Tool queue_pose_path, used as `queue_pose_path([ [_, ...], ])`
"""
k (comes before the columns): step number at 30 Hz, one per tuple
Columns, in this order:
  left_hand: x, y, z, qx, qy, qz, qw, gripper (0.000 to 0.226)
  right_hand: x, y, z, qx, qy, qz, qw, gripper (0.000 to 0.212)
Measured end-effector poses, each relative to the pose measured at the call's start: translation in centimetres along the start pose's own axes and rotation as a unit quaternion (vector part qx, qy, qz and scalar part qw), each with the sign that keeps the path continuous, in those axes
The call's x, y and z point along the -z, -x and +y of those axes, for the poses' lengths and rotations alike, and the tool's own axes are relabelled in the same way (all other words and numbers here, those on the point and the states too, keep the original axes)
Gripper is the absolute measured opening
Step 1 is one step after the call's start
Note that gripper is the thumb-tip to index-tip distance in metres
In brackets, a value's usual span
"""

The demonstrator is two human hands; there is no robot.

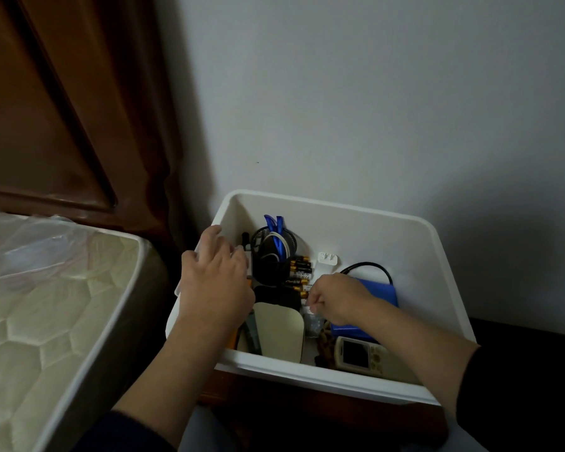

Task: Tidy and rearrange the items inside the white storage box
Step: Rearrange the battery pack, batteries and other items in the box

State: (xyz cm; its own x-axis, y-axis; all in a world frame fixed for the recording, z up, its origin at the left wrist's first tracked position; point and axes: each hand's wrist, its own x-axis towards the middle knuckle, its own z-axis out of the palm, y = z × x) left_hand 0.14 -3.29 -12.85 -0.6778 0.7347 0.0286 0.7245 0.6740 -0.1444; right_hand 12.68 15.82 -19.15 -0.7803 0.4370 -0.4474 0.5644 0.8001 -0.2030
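The white plastic storage box sits at 5 o'clock. The right hand pinches a small clear packet; the left hand, fingers relaxed, holds nothing. Lifting carelessly could scatter the loose black-and-gold batteries at 12 o'clock of it.

left hand palm down, fingers loosely spread, reaching forward, right hand to its right, fingers curled in a pinch, both forearms extended

A dark wooden stand carries the white storage box.
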Motion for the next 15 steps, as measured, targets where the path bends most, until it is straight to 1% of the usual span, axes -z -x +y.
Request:
queue_pose_path([
  [3, 0.0, 0.0, 0.0, 0.001, -0.002, 0.002, 1.000, 0.042, 0.0, 0.4, -0.1, 0.004, 0.003, 0.056, 0.998, 0.012],
  [6, -0.1, -0.1, 0.0, 0.001, 0.004, 0.006, 1.000, 0.039, 1.6, 0.8, 0.3, -0.001, -0.005, 0.083, 0.997, 0.026],
  [7, -0.1, -0.1, 0.0, 0.002, 0.008, 0.004, 1.000, 0.039, 2.3, 0.9, 0.4, -0.007, -0.011, 0.090, 0.996, 0.024],
  [8, -0.1, -0.1, 0.0, 0.004, 0.011, 0.004, 1.000, 0.040, 2.9, 1.0, 0.4, -0.006, -0.015, 0.091, 0.996, 0.017],
  [10, 0.0, -0.1, 0.0, 0.004, 0.016, 0.002, 1.000, 0.041, 3.3, 1.1, 0.2, 0.024, -0.001, 0.061, 0.998, 0.007],
  [12, 0.2, 0.0, 0.1, 0.008, 0.031, 0.010, 0.999, 0.042, 2.8, 1.5, -0.4, 0.057, 0.035, 0.031, 0.997, 0.011],
  [15, 1.0, 0.4, 0.1, 0.072, 0.127, 0.069, 0.987, 0.051, 1.7, 1.3, -1.1, 0.082, 0.081, 0.044, 0.992, 0.018],
])
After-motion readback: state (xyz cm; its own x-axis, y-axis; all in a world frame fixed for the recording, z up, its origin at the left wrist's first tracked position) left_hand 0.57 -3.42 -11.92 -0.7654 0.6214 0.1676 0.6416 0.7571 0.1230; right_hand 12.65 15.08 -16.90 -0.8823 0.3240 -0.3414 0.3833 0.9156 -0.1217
